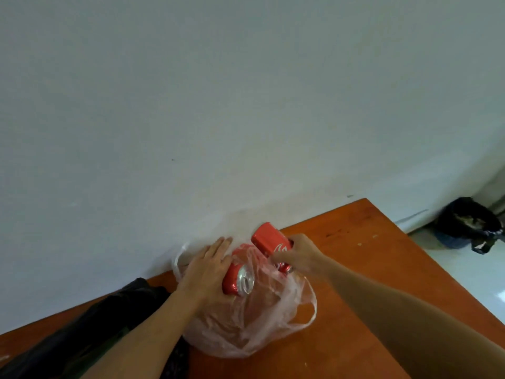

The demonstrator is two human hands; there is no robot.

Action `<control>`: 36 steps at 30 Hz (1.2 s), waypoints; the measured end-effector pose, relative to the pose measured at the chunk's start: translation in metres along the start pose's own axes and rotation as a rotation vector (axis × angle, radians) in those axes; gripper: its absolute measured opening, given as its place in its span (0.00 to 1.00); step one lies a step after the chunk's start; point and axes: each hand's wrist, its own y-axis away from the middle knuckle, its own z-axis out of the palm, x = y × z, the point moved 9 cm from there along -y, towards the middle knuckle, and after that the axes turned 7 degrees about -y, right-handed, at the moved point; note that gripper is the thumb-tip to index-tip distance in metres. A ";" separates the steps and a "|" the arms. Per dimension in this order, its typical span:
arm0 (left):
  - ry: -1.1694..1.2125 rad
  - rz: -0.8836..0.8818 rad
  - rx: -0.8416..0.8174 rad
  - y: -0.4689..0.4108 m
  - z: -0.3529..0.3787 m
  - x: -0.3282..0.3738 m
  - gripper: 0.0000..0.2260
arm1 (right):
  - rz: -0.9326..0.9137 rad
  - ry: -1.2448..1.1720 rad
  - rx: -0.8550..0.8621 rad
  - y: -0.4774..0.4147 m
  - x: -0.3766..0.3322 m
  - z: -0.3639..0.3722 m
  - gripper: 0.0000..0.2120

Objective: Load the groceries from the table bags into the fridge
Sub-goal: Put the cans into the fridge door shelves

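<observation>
A clear plastic bag (pixel 262 321) sits on the orange-brown wooden table (pixel 363 263) against the white wall. My left hand (pixel 207 269) grips a red soda can (pixel 239 279) lying on its side in the bag's mouth, silver top facing me. My right hand (pixel 297 255) holds a second red can (pixel 269 239) raised just above the bag, and a third red can (pixel 284 267) shows under its fingers. The fridge is out of view.
A black plastic bag (pixel 109 324) lies on the table to the left of the clear bag. A bin lined with a black bag (pixel 467 225) stands on the pale floor at the far right, past the table's corner.
</observation>
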 end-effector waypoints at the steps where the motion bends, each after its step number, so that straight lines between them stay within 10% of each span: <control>1: 0.007 -0.004 -0.004 -0.001 -0.003 0.002 0.44 | -0.007 0.031 0.018 0.004 -0.001 -0.006 0.26; 10: 0.086 0.090 0.028 0.016 -0.098 0.132 0.30 | -0.103 0.225 0.383 0.190 0.045 -0.124 0.36; 36: 0.060 1.100 0.423 0.007 -0.308 0.859 0.26 | 0.487 0.113 1.276 0.806 0.402 -0.455 0.39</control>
